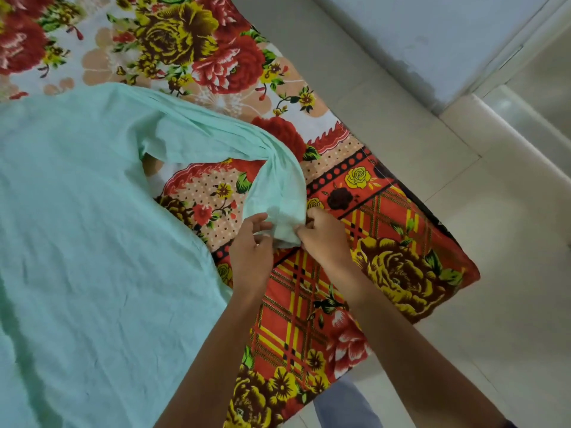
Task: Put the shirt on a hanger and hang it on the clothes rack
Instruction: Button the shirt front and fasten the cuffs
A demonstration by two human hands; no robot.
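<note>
A pale mint-green shirt (86, 230) lies spread flat over the left half of the bed. One long sleeve arcs to the right and ends near the bed's corner. My left hand (251, 251) pinches the left side of the sleeve's cuff. My right hand (323, 239) grips the cuff's right side, so both hands hold the same cuff end. No hanger and no clothes rack are in view.
The bed carries a floral sheet (191, 44) in red, yellow and brown, with a plaid border at its corner (401, 273). Light floor tiles (494, 304) lie to the right, with a pale wall (432, 32) and a raised threshold beyond.
</note>
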